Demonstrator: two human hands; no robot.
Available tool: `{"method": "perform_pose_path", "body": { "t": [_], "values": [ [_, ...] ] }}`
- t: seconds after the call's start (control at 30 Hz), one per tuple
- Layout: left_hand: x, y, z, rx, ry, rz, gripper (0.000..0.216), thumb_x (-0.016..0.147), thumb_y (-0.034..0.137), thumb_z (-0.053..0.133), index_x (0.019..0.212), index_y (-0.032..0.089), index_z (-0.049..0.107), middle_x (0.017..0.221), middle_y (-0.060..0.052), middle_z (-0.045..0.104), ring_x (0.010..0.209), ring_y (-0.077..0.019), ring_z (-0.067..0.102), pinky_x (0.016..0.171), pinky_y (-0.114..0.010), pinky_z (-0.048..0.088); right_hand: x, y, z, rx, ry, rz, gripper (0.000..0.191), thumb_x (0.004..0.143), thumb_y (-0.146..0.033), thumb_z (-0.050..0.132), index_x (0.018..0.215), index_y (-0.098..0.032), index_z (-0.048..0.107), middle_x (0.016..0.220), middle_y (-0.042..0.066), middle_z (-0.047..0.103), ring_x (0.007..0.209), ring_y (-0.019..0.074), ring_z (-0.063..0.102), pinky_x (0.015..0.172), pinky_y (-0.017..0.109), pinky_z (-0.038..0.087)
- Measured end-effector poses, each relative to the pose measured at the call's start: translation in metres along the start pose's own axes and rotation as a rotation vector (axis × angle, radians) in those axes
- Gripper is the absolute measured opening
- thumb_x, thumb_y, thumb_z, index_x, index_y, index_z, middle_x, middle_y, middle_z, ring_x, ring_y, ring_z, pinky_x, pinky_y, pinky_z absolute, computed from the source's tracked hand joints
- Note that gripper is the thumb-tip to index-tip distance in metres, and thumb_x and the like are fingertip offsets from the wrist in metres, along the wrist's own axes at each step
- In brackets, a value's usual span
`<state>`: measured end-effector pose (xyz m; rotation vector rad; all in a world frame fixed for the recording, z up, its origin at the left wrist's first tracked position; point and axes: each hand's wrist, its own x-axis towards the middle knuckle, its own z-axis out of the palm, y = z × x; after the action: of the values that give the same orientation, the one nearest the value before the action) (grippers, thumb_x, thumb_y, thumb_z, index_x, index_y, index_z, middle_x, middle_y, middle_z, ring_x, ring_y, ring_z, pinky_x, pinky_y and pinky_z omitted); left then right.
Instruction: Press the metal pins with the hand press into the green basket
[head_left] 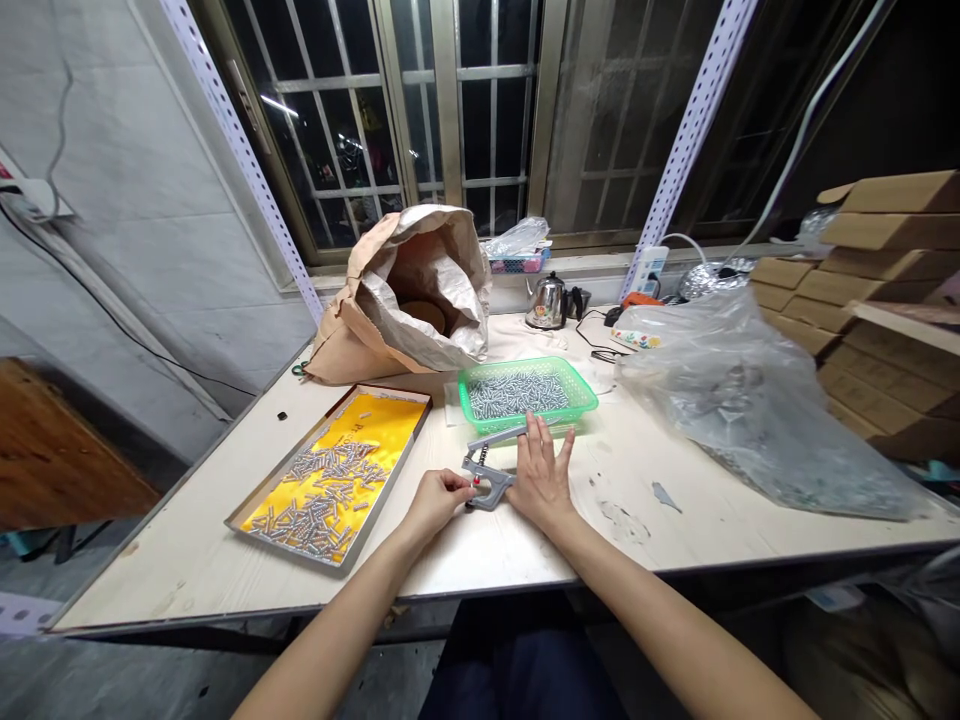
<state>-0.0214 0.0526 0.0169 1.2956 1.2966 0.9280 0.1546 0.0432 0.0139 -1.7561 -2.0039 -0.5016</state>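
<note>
lying near the front edge: a small grey hand press is seen on the table, between the two hands, with its lever raised toward the basket.
left hand: the left hand is set against the near end of the press, its fingertips drawn together at a small red spot; whether a piece is pinched between them cannot be told.
right hand: the right hand is laid flat over the far side of the press, palm down, fingers spread apart and closed on nothing.
green basket: a green basket is placed just behind the press and is filled with small metal pieces.
tray: a shallow tray with a yellow lining is set to the left of the hands; more metal pins are scattered over its near half.
paper sack: a crumpled brown paper sack is stood open behind the tray.
kettle: a steel kettle is seen by the window sill.
plastic bag: a large clear plastic bag is spread over the right of the table.
boxes: flat cardboard boxes are stacked at the far right.
</note>
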Motion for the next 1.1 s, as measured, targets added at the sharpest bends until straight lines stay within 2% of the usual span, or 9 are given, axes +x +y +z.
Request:
{"method": "perform_pose_path", "body": {
  "t": [0.2, 0.33, 0.43, 0.53, 0.67, 0.73, 0.83, 0.97, 1.1],
  "values": [
    [0.001, -0.001, 0.001, 0.012, -0.025, 0.006, 0.013, 0.051, 0.022, 0.071, 0.057, 0.012, 0.065, 0.058, -0.004, 0.064, 0.057, -0.0143, 0.054, 0.06, -0.026, 0.039, -0.001, -0.003, -0.001, -0.024, -0.008, 0.006, 0.062, 0.071, -0.029, 0.053, 0.125, 0.001, 0.045, 0.15, 0.023, 0.017, 0.138, 0.0332, 0.005, 0.106, 0.063, -0.008],
    [0.0, -0.003, 0.002, 0.0, -0.023, 0.002, 0.01, 0.051, 0.02, 0.069, 0.055, 0.013, 0.063, 0.057, -0.003, 0.063, 0.057, -0.0142, 0.054, 0.06, -0.026, 0.039, -0.001, -0.003, 0.001, -0.01, 0.031, 0.001, 0.05, 0.073, -0.029, 0.054, 0.116, -0.004, 0.051, 0.143, 0.023, 0.033, 0.133, 0.0347, 0.019, 0.106, 0.063, -0.002],
    [-0.001, -0.003, 0.0, 0.002, -0.021, -0.007, 0.012, 0.05, 0.02, 0.07, 0.053, 0.013, 0.061, 0.055, -0.003, 0.062, 0.056, -0.0141, 0.054, 0.058, -0.025, 0.039, 0.001, 0.0, 0.002, 0.032, 0.031, -0.011, 0.029, 0.075, -0.029, 0.056, 0.097, -0.011, 0.058, 0.121, 0.02, 0.055, 0.115, 0.0321, 0.041, 0.104, 0.054, 0.019],
    [-0.001, -0.002, -0.006, -0.075, -0.015, -0.047, 0.016, 0.051, 0.022, 0.068, 0.064, 0.012, 0.064, 0.059, -0.003, 0.062, 0.056, -0.0127, 0.054, 0.054, -0.023, 0.037, 0.002, 0.003, 0.003, 0.077, -0.041, 0.003, 0.022, 0.075, -0.029, 0.056, 0.09, -0.013, 0.058, 0.093, 0.013, 0.061, 0.089, 0.0253, 0.052, 0.084, 0.038, 0.039],
    [0.002, 0.0, -0.017, -0.328, 0.06, -0.064, 0.031, 0.057, 0.027, 0.062, 0.085, 0.013, 0.063, 0.075, -0.004, 0.065, 0.058, -0.0108, 0.056, 0.048, -0.019, 0.034, 0.0, 0.004, 0.006, 0.065, -0.203, 0.017, 0.028, 0.073, -0.022, 0.055, 0.099, -0.012, 0.056, 0.09, 0.012, 0.062, 0.086, 0.0227, 0.054, 0.073, 0.03, 0.039],
    [0.004, -0.001, -0.02, -0.34, 0.107, -0.044, 0.031, 0.06, 0.031, 0.063, 0.085, 0.013, 0.063, 0.076, -0.005, 0.066, 0.059, -0.0104, 0.056, 0.048, -0.018, 0.034, -0.001, 0.002, 0.009, 0.055, -0.268, 0.002, 0.017, 0.075, -0.02, 0.052, 0.09, -0.014, 0.058, 0.084, 0.01, 0.063, 0.081, 0.0208, 0.057, 0.067, 0.027, 0.038],
    [0.006, -0.002, -0.02, -0.233, 0.147, -0.051, 0.034, 0.064, 0.044, 0.061, 0.071, 0.011, 0.063, 0.065, -0.005, 0.063, 0.052, -0.0101, 0.053, 0.046, -0.019, 0.032, -0.002, 0.001, 0.012, 0.056, -0.32, -0.019, 0.01, 0.078, -0.021, 0.051, 0.08, -0.017, 0.059, 0.071, 0.006, 0.064, 0.066, 0.0171, 0.057, 0.058, 0.025, 0.034],
    [0.002, 0.006, -0.016, -0.111, 0.008, -0.104, 0.042, 0.067, 0.051, 0.055, 0.056, 0.011, 0.063, 0.052, -0.006, 0.059, 0.046, -0.0105, 0.049, 0.045, -0.022, 0.03, -0.001, 0.002, 0.009, 0.051, -0.309, -0.025, 0.014, 0.08, -0.027, 0.049, 0.083, -0.017, 0.059, 0.073, 0.007, 0.064, 0.069, 0.0184, 0.058, 0.06, 0.026, 0.034],
    [-0.005, 0.016, -0.008, -0.003, -0.087, -0.144, 0.03, 0.062, 0.04, 0.062, 0.054, 0.011, 0.064, 0.044, -0.001, 0.053, 0.04, -0.0081, 0.041, 0.043, -0.022, 0.024, 0.001, 0.005, 0.001, 0.046, -0.209, -0.009, 0.025, 0.08, -0.035, 0.051, 0.095, -0.016, 0.057, 0.092, 0.011, 0.063, 0.089, 0.0243, 0.054, 0.075, 0.033, 0.037]
  ]
}}
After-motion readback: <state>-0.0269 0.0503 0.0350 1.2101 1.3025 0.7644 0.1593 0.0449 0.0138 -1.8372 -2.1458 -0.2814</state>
